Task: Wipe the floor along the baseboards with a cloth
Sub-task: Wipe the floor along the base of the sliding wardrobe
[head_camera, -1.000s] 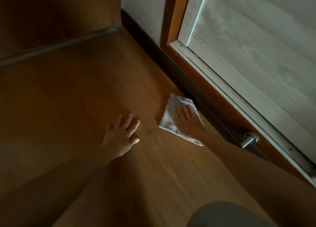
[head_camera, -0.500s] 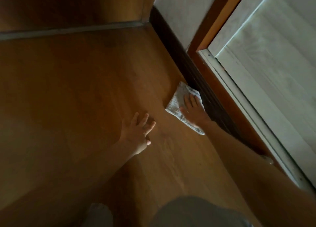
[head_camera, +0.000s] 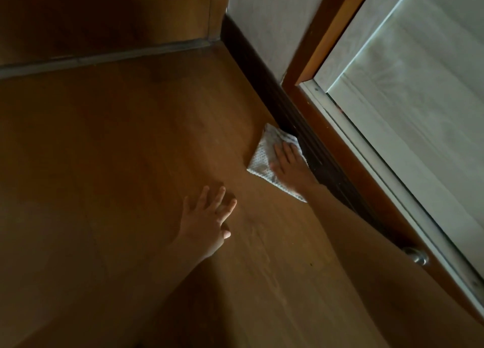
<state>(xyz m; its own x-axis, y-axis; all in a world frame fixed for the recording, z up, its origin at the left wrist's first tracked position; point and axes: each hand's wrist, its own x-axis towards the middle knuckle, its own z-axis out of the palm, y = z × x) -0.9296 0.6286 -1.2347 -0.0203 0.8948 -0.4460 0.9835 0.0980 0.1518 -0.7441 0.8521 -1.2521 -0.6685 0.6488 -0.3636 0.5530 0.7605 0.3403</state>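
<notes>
A folded white cloth (head_camera: 264, 153) lies flat on the wooden floor (head_camera: 146, 143), its right edge against the dark baseboard (head_camera: 264, 77). My right hand (head_camera: 289, 165) presses on the cloth with straight fingers pointing toward the far corner. My left hand (head_camera: 207, 220) rests flat on the bare floor to the left and nearer to me, fingers spread, holding nothing.
The baseboard runs from the far corner along the right wall to a brown door frame (head_camera: 327, 127) with a pale sliding door (head_camera: 419, 98). A metal door stopper (head_camera: 416, 256) sticks out low on the right. A metal threshold strip (head_camera: 104, 56) crosses the floor at the back.
My right hand has slid the cloth forward along the baseboard toward the corner. My left hand has moved forward on the floor with it.
</notes>
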